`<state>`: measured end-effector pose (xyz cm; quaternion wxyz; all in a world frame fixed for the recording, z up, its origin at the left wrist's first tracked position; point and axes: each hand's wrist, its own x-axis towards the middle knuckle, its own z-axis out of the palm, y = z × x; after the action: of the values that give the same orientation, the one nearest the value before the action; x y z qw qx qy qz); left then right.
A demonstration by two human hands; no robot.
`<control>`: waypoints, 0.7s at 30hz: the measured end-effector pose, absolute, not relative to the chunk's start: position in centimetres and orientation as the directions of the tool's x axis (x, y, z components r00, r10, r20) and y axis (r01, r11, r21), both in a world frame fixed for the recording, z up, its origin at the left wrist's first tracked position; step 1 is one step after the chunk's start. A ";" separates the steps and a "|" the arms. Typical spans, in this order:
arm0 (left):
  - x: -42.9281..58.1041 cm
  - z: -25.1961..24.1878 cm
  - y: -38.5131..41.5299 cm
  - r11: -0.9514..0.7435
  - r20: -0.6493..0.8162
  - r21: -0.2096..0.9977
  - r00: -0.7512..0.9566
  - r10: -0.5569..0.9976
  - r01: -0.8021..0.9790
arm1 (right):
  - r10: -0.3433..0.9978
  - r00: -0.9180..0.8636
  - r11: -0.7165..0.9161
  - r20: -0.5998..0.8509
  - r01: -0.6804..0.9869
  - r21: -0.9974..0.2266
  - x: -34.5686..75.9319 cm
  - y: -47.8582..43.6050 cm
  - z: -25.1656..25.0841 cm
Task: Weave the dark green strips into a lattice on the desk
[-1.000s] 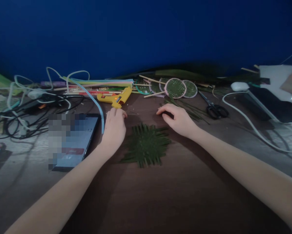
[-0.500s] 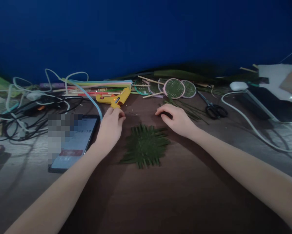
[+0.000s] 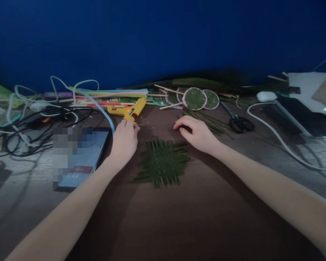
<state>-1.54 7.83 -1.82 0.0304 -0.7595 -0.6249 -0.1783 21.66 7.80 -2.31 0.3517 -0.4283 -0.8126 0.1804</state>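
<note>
Woven green mat (image 3: 163, 162) between left hand (image 3: 124, 142) and right hand (image 3: 198, 134), glue gun (image 3: 128, 108) beyond.

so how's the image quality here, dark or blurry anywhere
Head view: dim and bluish overall, soft and noisy; the woven leaf mat is the sharpest thing, between the left hand and right hand. The phone screen is partly pixelated. Table edges bow from wide-lens distortion, and arm shadows darken the near table.
</note>
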 end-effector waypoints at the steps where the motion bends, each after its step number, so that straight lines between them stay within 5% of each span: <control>1: -1.5 -1.8 7.8 -0.213 0.314 0.183 0.148 0.938 0.960 | 0.821 -0.387 0.571 0.420 0.569 -0.592 21.6 7.8 -2.3; 13: -2.5 -0.5 8.4 -0.159 0.226 0.382 0.075 0.971 0.910 | 0.824 -0.388 0.567 0.413 0.565 -0.600 21.6 7.9 -2.2; 17: -2.9 0.4 7.8 -0.274 0.222 0.247 0.221 0.950 0.929 | 0.831 -0.386 0.557 0.401 0.566 -0.609 21.6 8.0 -2.1; 21: -2.4 1.0 7.3 -0.403 0.174 -0.056 0.406 0.897 0.914 | 0.828 -0.391 0.561 0.403 0.565 -0.605 21.6 8.0 -2.1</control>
<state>-2.41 7.30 1.00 0.0712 -0.8354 -0.5419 -0.0580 21.63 8.02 -2.08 0.3476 -0.4288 -0.8122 0.1890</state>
